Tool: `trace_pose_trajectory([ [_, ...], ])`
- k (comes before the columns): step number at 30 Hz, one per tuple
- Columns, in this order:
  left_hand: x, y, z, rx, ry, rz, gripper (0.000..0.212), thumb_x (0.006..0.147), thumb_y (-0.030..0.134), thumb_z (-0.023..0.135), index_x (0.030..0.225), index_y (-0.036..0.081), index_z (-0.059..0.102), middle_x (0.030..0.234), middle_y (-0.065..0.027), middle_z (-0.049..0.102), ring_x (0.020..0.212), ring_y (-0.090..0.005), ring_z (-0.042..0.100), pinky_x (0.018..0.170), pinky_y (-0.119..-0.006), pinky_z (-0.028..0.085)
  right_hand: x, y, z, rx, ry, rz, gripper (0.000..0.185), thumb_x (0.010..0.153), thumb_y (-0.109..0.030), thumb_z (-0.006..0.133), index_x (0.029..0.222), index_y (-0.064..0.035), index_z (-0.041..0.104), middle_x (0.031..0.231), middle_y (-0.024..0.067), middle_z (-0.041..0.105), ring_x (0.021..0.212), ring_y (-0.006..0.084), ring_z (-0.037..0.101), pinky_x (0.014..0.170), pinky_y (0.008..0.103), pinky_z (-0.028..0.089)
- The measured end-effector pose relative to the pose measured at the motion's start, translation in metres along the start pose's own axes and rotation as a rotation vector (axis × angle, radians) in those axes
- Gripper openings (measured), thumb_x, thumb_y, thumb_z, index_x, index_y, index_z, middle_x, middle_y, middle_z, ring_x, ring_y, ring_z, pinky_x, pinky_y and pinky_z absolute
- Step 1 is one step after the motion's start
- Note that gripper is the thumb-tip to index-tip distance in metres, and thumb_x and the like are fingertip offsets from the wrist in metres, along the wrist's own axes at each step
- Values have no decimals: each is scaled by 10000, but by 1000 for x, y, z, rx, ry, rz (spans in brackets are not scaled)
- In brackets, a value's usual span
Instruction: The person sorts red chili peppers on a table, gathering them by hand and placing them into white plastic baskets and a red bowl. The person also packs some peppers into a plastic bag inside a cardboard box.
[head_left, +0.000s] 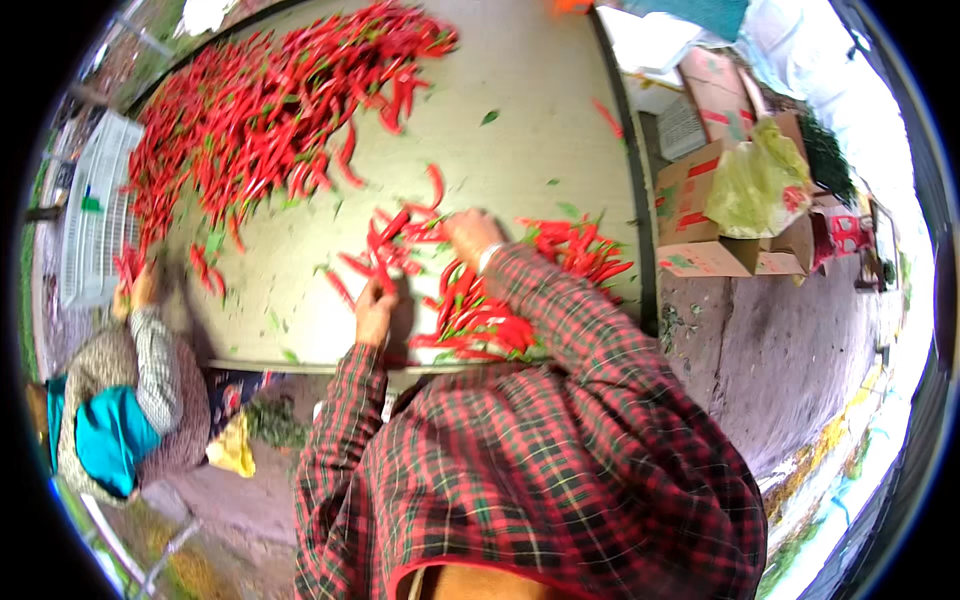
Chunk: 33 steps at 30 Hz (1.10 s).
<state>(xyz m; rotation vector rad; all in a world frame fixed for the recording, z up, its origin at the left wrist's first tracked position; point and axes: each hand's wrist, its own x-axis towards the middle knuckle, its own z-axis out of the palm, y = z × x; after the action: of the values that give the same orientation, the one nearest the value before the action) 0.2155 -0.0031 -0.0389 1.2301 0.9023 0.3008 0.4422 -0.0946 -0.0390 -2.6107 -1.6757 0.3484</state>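
My left hand (374, 309) is at the near edge of the table, its thumb and fingers closed on a red chili pepper (385, 277). Just beyond it lies a loose group of red chilies (394, 229). My right hand (472, 234) reaches over the tabletop, blurred, its fingertips at the green-stemmed end of that group; whether it grips one is hidden. Below my right wrist is a pile of chilies (480, 319), partly covered by my sleeve. Another small pile of chilies (577, 251) lies to the right of my forearm.
A large heap of red chilies (285, 112) covers the table's (525, 82) far left. Green leaves are scattered about. At left a co-worker (142, 397) handles chilies beside a white plastic crate (97, 217). Cardboard boxes (694, 210) and a yellow-green plastic bag (757, 184) stand at right.
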Motion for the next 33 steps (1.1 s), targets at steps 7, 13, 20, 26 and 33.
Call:
trace_pose_trajectory([
  [7, -2, 40, -23, -352, -185, -172, 290, 897, 102, 531, 1174, 21, 547, 981, -58, 620, 847, -141, 605, 659, -249, 458, -22, 34, -19, 677, 181, -40, 309, 835, -243, 624, 1072, -46, 620, 841, 192, 635, 786, 335, 619, 711, 413, 482],
  [13, -9, 47, -33, -211, -125, -183, 291, 924, 150, 556, 1192, 37, 554, 936, -33, 632, 776, -115, 639, 571, -212, 431, -63, 23, -70, 870, -27, 4, 283, 877, -229, 594, 1046, -4, 628, 733, 138, 619, 670, 158, 586, 617, 313, 461],
  [20, -27, 60, -26, 268, -351, -58, 304, 898, 121, 586, 1177, 0, 587, 1022, -31, 622, 924, -117, 561, 849, -254, 457, -67, -17, -84, 758, -174, -462, 214, 841, -181, 622, 884, 28, 635, 763, 162, 619, 673, 243, 594, 627, 331, 466],
  [26, -47, 52, -23, -160, -535, -304, 297, 875, 128, 637, 1149, 24, 586, 897, -11, 631, 756, -69, 569, 677, -218, 476, -51, -55, -69, 951, -300, -281, 237, 828, -218, 643, 882, 13, 646, 729, 123, 624, 680, 215, 603, 637, 323, 470],
  [33, -58, 24, -67, -631, -328, -342, 213, 883, 157, 628, 1063, 48, 599, 747, -56, 605, 606, -117, 562, 546, -227, 455, -8, -65, -21, 602, 103, -170, 254, 800, -257, 645, 840, -7, 622, 816, 187, 617, 819, 334, 616, 716, 411, 488],
])
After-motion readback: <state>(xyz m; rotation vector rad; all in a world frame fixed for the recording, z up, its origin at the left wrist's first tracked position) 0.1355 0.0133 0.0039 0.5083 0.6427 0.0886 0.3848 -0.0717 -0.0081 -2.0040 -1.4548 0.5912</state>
